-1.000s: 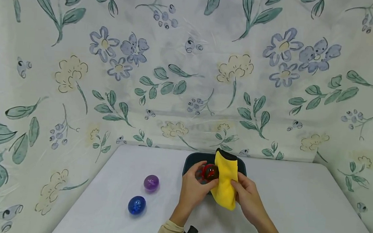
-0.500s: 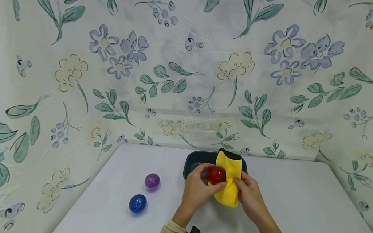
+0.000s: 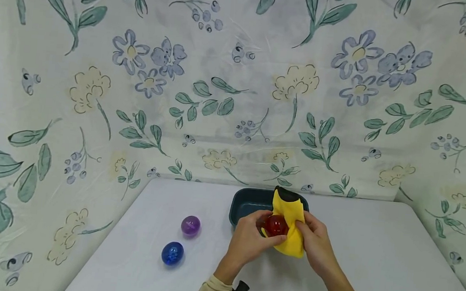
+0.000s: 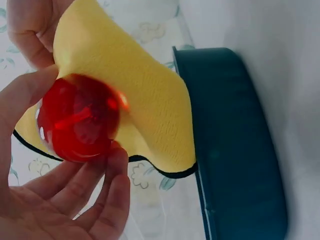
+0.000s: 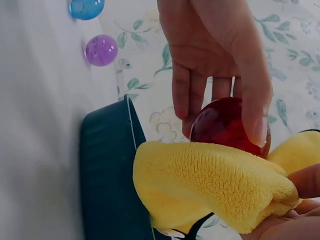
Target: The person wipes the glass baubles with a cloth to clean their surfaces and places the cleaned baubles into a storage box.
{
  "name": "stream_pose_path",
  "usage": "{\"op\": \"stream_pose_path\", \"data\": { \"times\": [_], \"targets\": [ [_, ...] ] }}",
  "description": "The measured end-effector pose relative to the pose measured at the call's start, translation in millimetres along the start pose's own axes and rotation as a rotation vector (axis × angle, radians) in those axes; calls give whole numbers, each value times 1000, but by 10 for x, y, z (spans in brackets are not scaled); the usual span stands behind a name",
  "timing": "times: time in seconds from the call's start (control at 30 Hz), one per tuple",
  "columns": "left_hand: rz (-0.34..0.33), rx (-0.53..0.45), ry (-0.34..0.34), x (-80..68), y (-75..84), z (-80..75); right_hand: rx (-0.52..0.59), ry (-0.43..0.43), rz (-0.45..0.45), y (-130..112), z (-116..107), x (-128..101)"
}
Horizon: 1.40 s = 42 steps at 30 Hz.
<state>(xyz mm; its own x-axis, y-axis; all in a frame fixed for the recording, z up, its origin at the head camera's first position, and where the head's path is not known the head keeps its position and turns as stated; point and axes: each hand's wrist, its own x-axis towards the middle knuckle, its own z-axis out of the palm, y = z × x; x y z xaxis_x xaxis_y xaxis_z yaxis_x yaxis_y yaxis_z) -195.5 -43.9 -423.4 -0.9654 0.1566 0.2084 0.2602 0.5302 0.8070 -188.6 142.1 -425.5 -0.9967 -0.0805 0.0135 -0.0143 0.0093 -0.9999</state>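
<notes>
A clear red ball (image 3: 277,225) is gripped between the thumb and fingers of my left hand (image 3: 248,240). My right hand (image 3: 316,244) pinches a yellow cloth (image 3: 288,208) with a black edge. In the left wrist view the cloth (image 4: 145,85) drapes behind the ball and touches it. From the right wrist view, folded cloth (image 5: 210,175) covers the ball's near side, while the left thumb lies across the red ball (image 5: 217,122). Both hands are above the front of a dark teal tub (image 3: 248,207), whose right part is hidden by the cloth.
On the white table (image 3: 372,257), to the left of the hands, lie a purple ball (image 3: 190,226) and a blue ball (image 3: 172,253), apart from each other. A floral curtain (image 3: 237,95) hangs behind the table and along its sides.
The red ball has moved right and slightly nearer, in front of the cloth. Both hands have shifted a little to the right, and the cloth is now more bunched around the ball.
</notes>
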Motion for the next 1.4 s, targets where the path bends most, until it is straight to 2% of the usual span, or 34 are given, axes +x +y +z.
{"op": "stream_pose_path", "data": {
  "times": [0.17,0.4,0.53,0.8,1.13,1.4],
  "targets": [
    [6,34,-49,-1,-3,-24,-44,20,-33,-19,-17,-12],
    [-18,56,-103,-4,-22,-48,-109,25,-52,-34,29,-43],
    [-19,64,-113,2,-30,-79,-133,21,-82,-48,73,-82],
    [-45,120,-70,36,-77,-133,-148,-15,-112,-91,147,-119],
    [-55,89,-4,64,-141,-169,-148,-42,-92,-77,167,-109],
    [-55,16,73,61,-111,-169,-123,-31,-48,-41,181,-89]
  ]
}}
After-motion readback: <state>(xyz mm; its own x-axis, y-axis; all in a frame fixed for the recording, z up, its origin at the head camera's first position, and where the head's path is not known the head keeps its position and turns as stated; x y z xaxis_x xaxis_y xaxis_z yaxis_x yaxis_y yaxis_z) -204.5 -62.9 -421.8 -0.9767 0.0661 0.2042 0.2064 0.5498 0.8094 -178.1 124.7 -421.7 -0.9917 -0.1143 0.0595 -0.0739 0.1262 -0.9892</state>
